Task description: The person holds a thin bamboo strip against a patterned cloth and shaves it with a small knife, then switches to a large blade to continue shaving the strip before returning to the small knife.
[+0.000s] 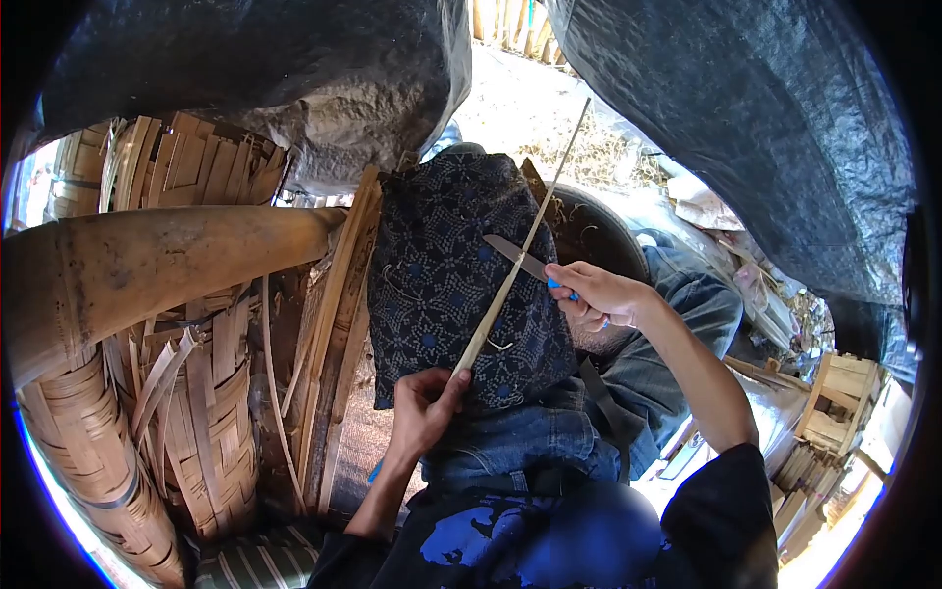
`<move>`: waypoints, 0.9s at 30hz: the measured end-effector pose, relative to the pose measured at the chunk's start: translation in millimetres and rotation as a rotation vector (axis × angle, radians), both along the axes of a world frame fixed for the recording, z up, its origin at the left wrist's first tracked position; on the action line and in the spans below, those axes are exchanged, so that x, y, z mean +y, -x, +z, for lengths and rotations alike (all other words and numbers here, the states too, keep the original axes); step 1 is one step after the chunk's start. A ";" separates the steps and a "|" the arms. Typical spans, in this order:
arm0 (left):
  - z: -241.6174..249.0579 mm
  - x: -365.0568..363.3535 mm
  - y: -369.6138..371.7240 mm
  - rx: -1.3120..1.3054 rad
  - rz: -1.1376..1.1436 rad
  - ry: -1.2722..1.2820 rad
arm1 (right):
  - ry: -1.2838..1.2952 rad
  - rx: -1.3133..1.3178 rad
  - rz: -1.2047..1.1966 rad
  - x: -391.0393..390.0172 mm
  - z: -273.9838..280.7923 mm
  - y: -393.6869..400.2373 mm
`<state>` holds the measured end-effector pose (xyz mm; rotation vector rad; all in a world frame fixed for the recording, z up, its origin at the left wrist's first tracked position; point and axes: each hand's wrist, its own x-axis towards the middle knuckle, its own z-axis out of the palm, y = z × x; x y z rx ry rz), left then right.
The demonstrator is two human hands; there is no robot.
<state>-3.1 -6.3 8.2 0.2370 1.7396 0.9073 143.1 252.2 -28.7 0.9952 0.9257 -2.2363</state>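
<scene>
A thin, pale strip of bamboo (497, 302) runs slantwise across my lap, its narrow tip pointing up and away. My left hand (427, 410) pinches the strip's wider near end between thumb and fingers. In my right hand (601, 296) is a knife (512, 253) with a blue handle, the fingers wrapped round it. The blade crosses the strip around its middle and appears to touch it. Beneath both lies a dark patterned cloth (432, 285) spread over my legs. A small curled shaving (500, 344) rests on the cloth.
A thick bamboo pole (177, 257) reaches in from the left, close to upright wooden slats (339, 344). Woven bamboo baskets (93, 432) stand at far left. Dark plastic sheeting (736, 118) hangs overhead on both sides. A small wooden frame (837, 402) is at right.
</scene>
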 end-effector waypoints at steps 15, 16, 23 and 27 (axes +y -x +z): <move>2.6 3.3 -2.8 0.051 -0.005 0.032 | -0.340 0.080 0.058 -19.5 0.2 -7.4; 2.4 1.2 -5.2 0.044 -0.001 0.014 | -0.344 0.072 0.061 -16.3 2.8 -8.2; -1.6 3.0 -3.8 0.051 0.007 0.029 | -0.281 0.022 -0.112 -33.4 3.4 -1.0; -2.3 -4.4 -5.2 0.032 0.015 0.012 | -0.299 0.040 -0.007 -20.3 6.1 -5.6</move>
